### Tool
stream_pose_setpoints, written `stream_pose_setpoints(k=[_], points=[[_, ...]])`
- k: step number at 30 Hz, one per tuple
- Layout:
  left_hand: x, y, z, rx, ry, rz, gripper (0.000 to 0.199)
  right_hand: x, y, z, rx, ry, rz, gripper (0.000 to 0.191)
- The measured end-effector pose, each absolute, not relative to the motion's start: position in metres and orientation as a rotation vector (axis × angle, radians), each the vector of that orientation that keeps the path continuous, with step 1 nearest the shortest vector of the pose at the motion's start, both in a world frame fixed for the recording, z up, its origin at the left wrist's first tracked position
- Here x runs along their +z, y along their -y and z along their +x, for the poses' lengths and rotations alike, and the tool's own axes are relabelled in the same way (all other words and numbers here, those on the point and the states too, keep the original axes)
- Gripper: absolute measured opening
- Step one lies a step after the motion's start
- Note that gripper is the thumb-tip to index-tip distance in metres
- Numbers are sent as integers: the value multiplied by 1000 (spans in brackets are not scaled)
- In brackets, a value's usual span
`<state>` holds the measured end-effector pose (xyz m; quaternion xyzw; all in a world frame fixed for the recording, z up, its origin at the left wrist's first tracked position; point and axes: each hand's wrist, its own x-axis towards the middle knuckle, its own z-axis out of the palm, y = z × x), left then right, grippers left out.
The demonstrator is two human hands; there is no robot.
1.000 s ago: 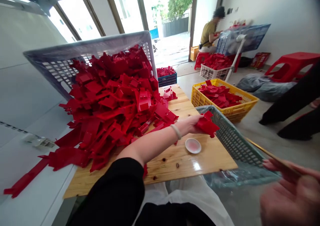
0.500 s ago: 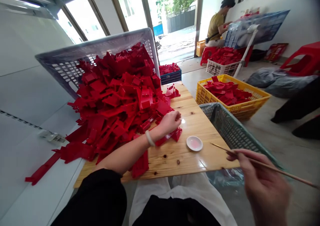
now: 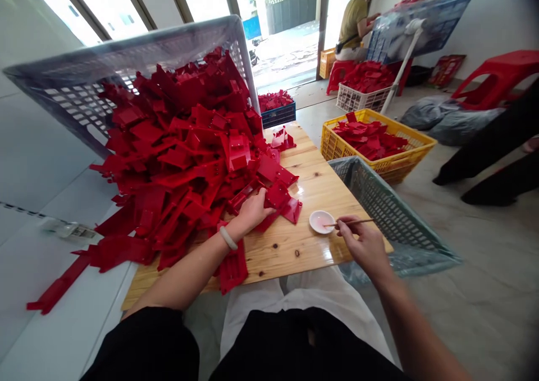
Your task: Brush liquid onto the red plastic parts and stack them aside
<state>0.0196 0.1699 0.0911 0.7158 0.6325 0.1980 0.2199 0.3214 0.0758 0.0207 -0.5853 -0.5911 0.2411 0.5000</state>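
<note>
My left hand (image 3: 252,211) is at the right edge of a large heap of red plastic parts (image 3: 189,156), its fingers closed on one red plastic part (image 3: 278,194); some fingertips are hidden behind it. Between the fingers of my right hand (image 3: 365,245) is a thin paintbrush (image 3: 353,222). The brush's tip reaches into a small white dish (image 3: 316,227) holding a pinkish, clear-looking liquid. The dish stands on the wooden board (image 3: 290,277), to the right of the loose red parts.
A tilted, plastic-lined crate (image 3: 126,52) spills the heap onto the board. Right of the board stands a green lined crate (image 3: 391,218), with a yellow crate (image 3: 379,164) of red parts behind it. Another person (image 3: 353,21) sits farther back; someone's dark-clad legs (image 3: 484,150) are at right.
My right hand has moved left with the paintbrush, bringing its tip into the dish. My left hand has shifted left, and a red part now shows at its fingers. The view has tilted down.
</note>
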Motion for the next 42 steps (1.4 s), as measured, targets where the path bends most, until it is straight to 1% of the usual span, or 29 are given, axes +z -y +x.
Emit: stream_pose_setpoints(k=[3, 5, 6, 9, 12, 14, 16, 17, 19, 22, 25, 27, 31, 36, 38, 40, 42], points=[[97, -181, 18, 603, -1665, 1923, 23, 24, -75, 321, 571, 1441, -1425, 39], [108, -188, 16, 704, -1564, 1873, 18, 27, -74, 321, 565, 1453, -1430, 36], [115, -190, 14, 764, -1512, 1837, 20, 28, -74, 322, 565, 1461, -1433, 36], [140, -183, 10, 925, -1384, 1704, 36, 31, -74, 323, 579, 1490, -1443, 34], [166, -158, 11, 1065, -1189, 1384, 52, 32, -76, 324, 620, 1530, -1444, 31], [178, -135, 15, 1108, -1097, 1096, 52, 33, -77, 325, 639, 1537, -1442, 31], [184, -113, 20, 1077, -1083, 859, 43, 35, -78, 325, 641, 1523, -1443, 34], [184, -102, 23, 1056, -1084, 772, 44, 35, -78, 325, 644, 1515, -1444, 37], [179, -84, 27, 1038, -1069, 645, 54, 37, -78, 326, 656, 1506, -1448, 42], [165, -65, 32, 1075, -1080, 540, 58, 39, -78, 326, 663, 1506, -1457, 50], [155, -56, 37, 1107, -1091, 470, 63, 41, -79, 328, 633, 1507, -1466, 51], [152, -53, 40, 1117, -1070, 423, 63, 43, -80, 328, 619, 1531, -1465, 48], [150, -52, 45, 1049, -1018, 338, 63, 50, -80, 330, 603, 1622, -1457, 34], [146, -46, 47, 1008, -886, 337, 69, 65, -78, 335, 613, 1763, -1389, 20], [143, -41, 47, 1031, -859, 361, 72, 72, -77, 336, 623, 1801, -1346, 19], [140, -35, 46, 1068, -860, 397, 74, 80, -72, 332, 597, 1705, -1317, 19], [139, -29, 46, 1080, -885, 417, 77, 89, -63, 321, 598, 1472, -1276, 20]])
